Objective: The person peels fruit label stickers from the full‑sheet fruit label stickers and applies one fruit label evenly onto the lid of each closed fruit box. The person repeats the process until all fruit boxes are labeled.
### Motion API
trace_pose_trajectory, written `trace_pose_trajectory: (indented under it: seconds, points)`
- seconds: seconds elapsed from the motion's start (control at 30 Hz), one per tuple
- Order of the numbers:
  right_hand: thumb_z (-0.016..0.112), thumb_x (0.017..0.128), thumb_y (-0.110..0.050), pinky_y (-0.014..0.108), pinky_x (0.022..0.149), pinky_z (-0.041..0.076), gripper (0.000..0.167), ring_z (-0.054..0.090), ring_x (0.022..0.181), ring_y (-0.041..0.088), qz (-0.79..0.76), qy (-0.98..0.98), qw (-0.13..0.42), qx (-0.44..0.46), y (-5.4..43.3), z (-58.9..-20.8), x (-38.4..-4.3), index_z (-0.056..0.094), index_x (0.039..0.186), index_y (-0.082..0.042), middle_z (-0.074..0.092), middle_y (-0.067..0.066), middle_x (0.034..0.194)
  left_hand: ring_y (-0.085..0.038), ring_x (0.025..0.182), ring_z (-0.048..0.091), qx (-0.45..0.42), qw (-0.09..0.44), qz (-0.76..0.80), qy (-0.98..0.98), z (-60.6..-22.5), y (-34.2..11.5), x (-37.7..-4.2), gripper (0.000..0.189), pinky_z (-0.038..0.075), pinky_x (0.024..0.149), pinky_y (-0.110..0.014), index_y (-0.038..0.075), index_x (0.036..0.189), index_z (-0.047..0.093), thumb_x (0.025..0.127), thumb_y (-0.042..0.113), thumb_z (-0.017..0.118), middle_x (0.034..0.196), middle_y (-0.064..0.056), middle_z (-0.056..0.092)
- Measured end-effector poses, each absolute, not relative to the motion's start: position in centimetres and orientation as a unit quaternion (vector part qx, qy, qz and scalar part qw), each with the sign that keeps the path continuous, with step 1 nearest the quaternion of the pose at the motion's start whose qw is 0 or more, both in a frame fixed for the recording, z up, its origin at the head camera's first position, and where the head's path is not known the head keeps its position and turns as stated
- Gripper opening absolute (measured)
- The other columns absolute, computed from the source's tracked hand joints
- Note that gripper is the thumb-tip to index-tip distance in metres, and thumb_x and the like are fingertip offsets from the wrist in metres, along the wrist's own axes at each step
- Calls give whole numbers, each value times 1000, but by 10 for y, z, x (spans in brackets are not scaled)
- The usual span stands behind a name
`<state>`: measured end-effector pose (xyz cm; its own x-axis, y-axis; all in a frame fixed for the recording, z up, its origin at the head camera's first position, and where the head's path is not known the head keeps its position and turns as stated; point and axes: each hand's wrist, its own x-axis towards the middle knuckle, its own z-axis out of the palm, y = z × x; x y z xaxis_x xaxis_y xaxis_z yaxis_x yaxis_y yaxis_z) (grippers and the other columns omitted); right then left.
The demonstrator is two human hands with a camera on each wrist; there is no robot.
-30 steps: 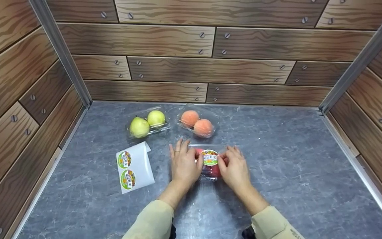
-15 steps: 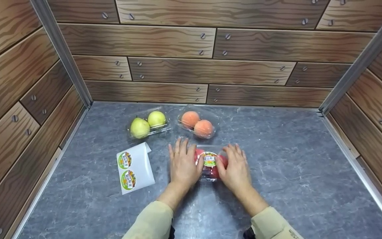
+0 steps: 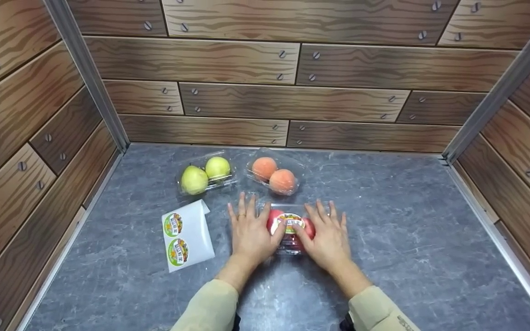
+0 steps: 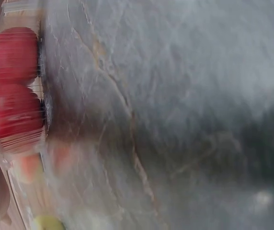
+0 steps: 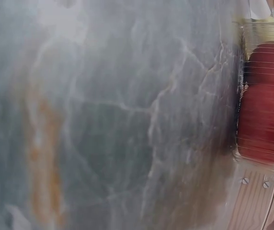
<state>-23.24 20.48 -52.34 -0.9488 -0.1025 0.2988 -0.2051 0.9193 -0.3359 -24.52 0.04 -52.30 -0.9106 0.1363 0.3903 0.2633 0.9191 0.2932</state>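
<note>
Resting thumbs [image 3: 278, 233] on the sticker [image 3: 291, 218] of the fruit box [image 3: 289, 247], spreading unclenched left hand [image 3: 252, 235] at nine o'clock, unclenched right hand [image 3: 327, 239] at three.

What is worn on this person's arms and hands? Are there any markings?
The left sleeve and right sleeve are pale khaki; the right has dark lettering, too small to read. Something black shows beside each sleeve. The left hand wears a thin ring; the right hand shows none.
</note>
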Motion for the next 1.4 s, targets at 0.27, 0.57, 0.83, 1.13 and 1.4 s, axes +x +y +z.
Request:
trace_pose_trajectory:
  seconds: [0.27, 0.57, 0.83, 1.13, 1.4]
  points:
    - [59, 102, -60, 74, 122, 17, 70, 29, 155, 47, 188, -965, 161, 80, 204, -529, -231, 56, 155, -14, 42, 19, 164, -51, 155, 27, -96, 202, -196, -955, -530, 1, -246, 70, 12, 123, -74, 18, 142, 69, 96, 68, 56, 153, -25, 53]
    - [62, 101, -56, 75, 121, 19, 68, 33, 154, 47, 207, -961, 168, 79, 204, -533, -227, 58, 152, -12, 43, 20, 163, -52, 154, 28, -91, 208, -213, -950, -536, 3, -241, 73, 17, 121, -76, 17, 141, 70, 91, 70, 60, 151, -26, 55]
    - [61, 101, -58, 75, 121, 18, 72, 33, 153, 48, 203, -962, 166, 80, 203, -530, -230, 56, 155, -11, 42, 20, 164, -51, 156, 24, -85, 190, -216, -954, -531, 2, -242, 78, 15, 122, -74, 18, 144, 67, 90, 73, 60, 154, -26, 52]
    - [61, 101, -58, 74, 121, 19, 79, 34, 153, 46, 198, -962, 171, 81, 203, -530, -230, 48, 159, -6, 42, 20, 164, -50, 157, 23, -83, 188, -218, -954, -532, 2, -242, 80, 16, 122, -75, 19, 146, 66, 87, 73, 62, 156, -25, 51]
    - [62, 101, -56, 74, 121, 20, 78, 34, 154, 46, 208, -960, 170, 81, 203, -530, -230, 48, 158, -5, 42, 21, 164, -50, 155, 27, -84, 197, -217, -953, -533, 2, -243, 78, 18, 121, -75, 19, 146, 66, 85, 67, 64, 155, -25, 52]
